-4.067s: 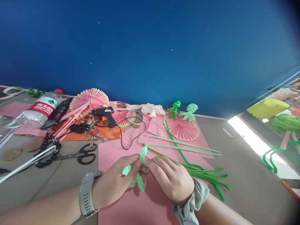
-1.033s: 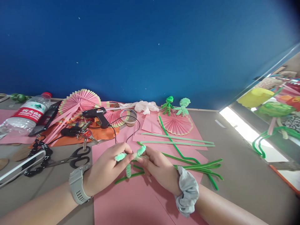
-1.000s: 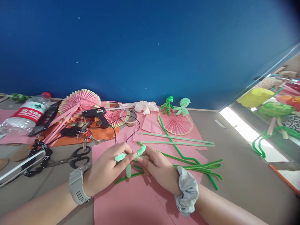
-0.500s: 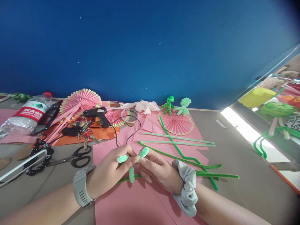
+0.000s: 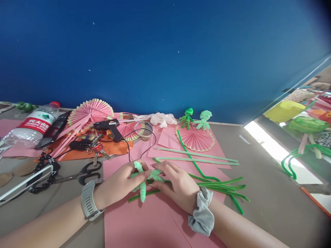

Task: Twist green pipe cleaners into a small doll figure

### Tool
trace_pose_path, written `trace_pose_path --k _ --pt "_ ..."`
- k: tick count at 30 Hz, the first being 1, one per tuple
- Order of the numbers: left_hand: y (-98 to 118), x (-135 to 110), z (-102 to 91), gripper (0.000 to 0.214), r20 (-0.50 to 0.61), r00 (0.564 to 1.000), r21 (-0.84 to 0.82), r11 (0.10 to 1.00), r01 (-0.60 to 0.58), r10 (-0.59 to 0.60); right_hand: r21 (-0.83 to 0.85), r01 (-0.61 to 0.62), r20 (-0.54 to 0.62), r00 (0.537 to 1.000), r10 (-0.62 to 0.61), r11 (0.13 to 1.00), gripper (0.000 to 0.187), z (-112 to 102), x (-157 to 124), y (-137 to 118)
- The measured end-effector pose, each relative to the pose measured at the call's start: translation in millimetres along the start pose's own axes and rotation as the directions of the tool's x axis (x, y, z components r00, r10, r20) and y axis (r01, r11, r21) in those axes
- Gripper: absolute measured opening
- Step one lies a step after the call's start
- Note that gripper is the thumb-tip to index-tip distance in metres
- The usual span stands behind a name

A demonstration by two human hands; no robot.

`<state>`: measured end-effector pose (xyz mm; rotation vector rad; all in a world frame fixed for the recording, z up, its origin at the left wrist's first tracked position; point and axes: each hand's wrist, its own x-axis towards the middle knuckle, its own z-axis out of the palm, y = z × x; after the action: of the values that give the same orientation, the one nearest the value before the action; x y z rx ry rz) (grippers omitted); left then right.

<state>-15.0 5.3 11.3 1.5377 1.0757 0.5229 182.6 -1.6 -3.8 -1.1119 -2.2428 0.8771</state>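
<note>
A light mint-green figure of coiled pipe cleaners (image 5: 142, 191) is between my hands, above pink paper. My left hand (image 5: 129, 181), with a grey watch at the wrist, pinches its middle between thumb and fingers. My right hand (image 5: 178, 186), wearing a grey-blue scrunchie, has thumb and fingers closed around another coiled part (image 5: 156, 175) of it. Dark green pipe cleaners (image 5: 222, 186) run beneath and behind my right hand. Two straight pale green pipe cleaners (image 5: 199, 160) lie just beyond. My fingers hide the figure's centre.
Two finished-looking green pipe-cleaner figures (image 5: 204, 120) stand against the blue wall by a pink paper fan (image 5: 198, 137). To the left are a black glue gun (image 5: 110, 129), scissors (image 5: 89, 172), keys (image 5: 99, 150) and a plastic bottle (image 5: 34, 124). Pink paper sheets (image 5: 137, 224) lie below my hands.
The mint figure has turned and tilted in my fingers, showing more of its coiled limbs. My right hand has shifted its grip, and the dark green pipe cleaners beside it have moved into a closer bunch.
</note>
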Motion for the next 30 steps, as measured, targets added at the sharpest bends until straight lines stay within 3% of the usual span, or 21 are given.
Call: trace_pose_path --k 2,4,7,9,16,24,27,30 --pt "-2 0 -1.6 0.025 -0.034 0.999 -0.034 0.999 0.035 -0.036 -0.029 -0.003 0.007 1.0 0.004 1.0 0.03 1 1 1" --pt "-5 0 -3.0 0.024 -0.109 0.992 -0.102 0.993 0.057 -0.068 0.019 -0.1 -0.041 0.994 0.1 0.995 0.029 3 1 3" --pt "-8 2 -2.2 0.024 -0.147 0.988 -0.294 0.956 -0.01 -0.035 0.195 -0.254 -0.129 0.951 0.281 0.947 0.025 8 1 4" --pt "-8 4 -0.1 0.023 -0.139 0.99 -0.41 0.91 -0.062 0.004 0.311 -0.276 -0.108 0.94 0.322 0.91 0.019 11 1 5" --pt "-8 8 5.1 0.023 -0.117 0.991 -0.492 0.863 -0.118 0.07 0.647 -0.276 0.089 0.953 0.289 0.711 0.017 23 5 3" --pt "-14 10 7.3 0.024 -0.186 0.981 -0.373 0.919 -0.129 0.062 0.761 -0.357 0.302 0.934 0.191 0.542 0.025 22 7 5" --pt "-12 10 7.4 0.026 -0.171 0.984 -0.404 0.907 -0.116 0.05 0.783 -0.343 0.311 0.938 0.152 0.518 0.024 18 7 2" --pt "-10 10 6.5 0.026 -0.137 0.99 -0.456 0.885 -0.088 0.028 0.764 -0.308 0.255 0.951 0.172 0.567 0.027 12 7 -2"
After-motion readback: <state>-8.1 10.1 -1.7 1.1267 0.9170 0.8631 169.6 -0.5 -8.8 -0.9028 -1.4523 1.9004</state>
